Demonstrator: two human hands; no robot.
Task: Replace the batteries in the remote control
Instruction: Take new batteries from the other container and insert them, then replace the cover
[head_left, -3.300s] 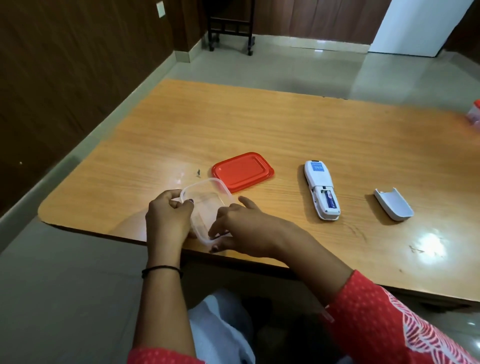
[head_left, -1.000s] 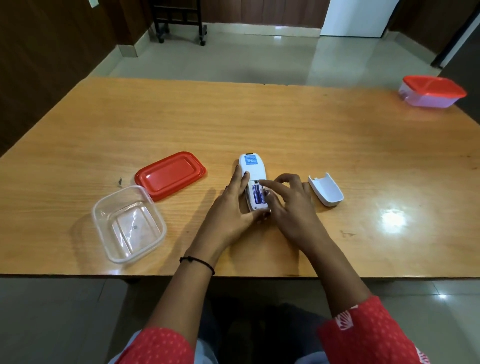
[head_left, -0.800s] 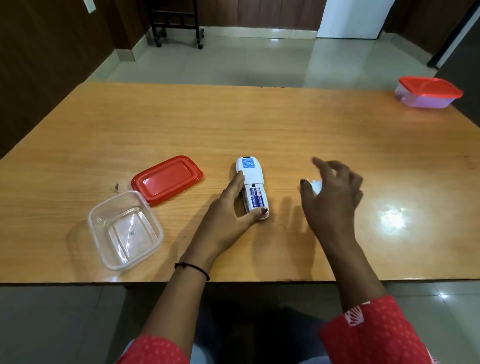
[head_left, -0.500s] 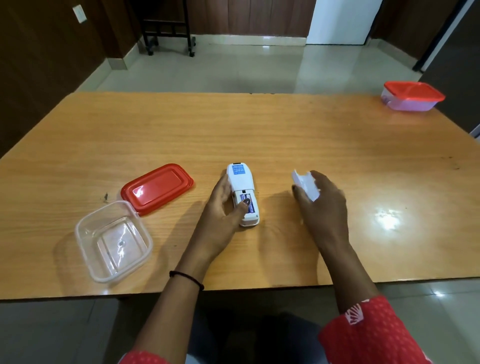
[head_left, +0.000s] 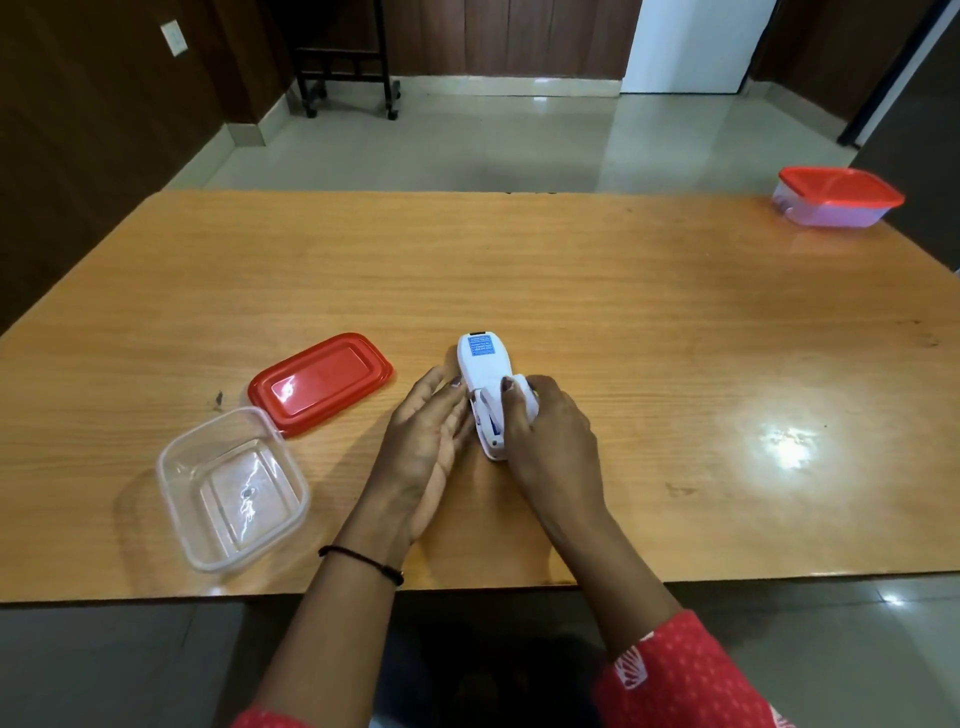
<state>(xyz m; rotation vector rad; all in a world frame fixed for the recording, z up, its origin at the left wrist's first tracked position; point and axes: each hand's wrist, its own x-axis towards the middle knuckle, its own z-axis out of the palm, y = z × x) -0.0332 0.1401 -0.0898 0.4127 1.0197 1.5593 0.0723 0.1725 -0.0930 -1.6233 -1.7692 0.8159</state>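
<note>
Fingers (head_left: 511, 387) of the right hand (head_left: 550, 436) pinch the white battery cover (head_left: 527, 397) and hold it tilted over the open back of the remote control (head_left: 482, 371), which lies face down near the centre of the table (head_left: 623, 312). Just left of it, the left hand (head_left: 423, 441) lies flat with fingers extended and close together, bracing the remote's side. A strip of blue battery shows beneath the cover, so closing looks like the step in hand. Doing it well likely means seating the cover's tabs first, then pressing or sliding it flush while the left hand stops the remote skidding. Forcing it at an angle could jam it.
</note>
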